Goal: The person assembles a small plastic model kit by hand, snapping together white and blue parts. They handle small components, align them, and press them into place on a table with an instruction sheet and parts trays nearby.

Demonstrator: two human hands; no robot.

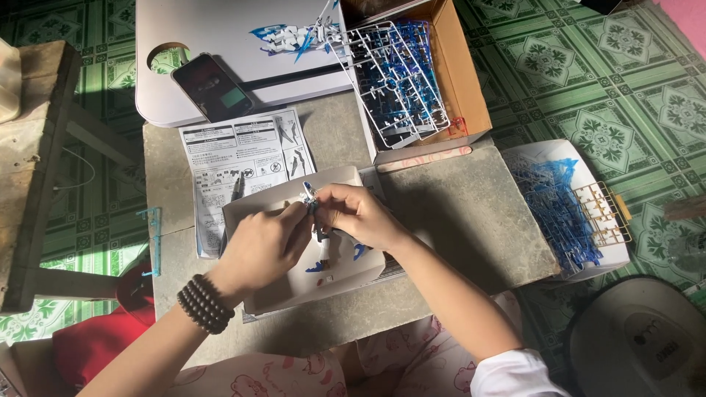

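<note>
A small model part (311, 197) is held between both hands at the frame's centre.

It is pinched by the fingertips of the left hand (263, 246) and the right hand (358, 215), above a shallow white tray (346, 270). Most of the part is hidden by the fingers; its shape cannot be made out.

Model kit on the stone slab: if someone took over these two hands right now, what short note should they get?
Left hand: pinching a small white-and-blue model part, beaded bracelet on the wrist.
Right hand: gripping the same part from the other side; both hands meet over the shallow white tray.
Nearby: loose blue pieces in the tray, instruction sheet under it, blue and white part frames in the cardboard box, more blue frames at right, a partly built figure on the white table.
Done: some pieces cut and joined.
Left: many parts remain on the frames.
</note>
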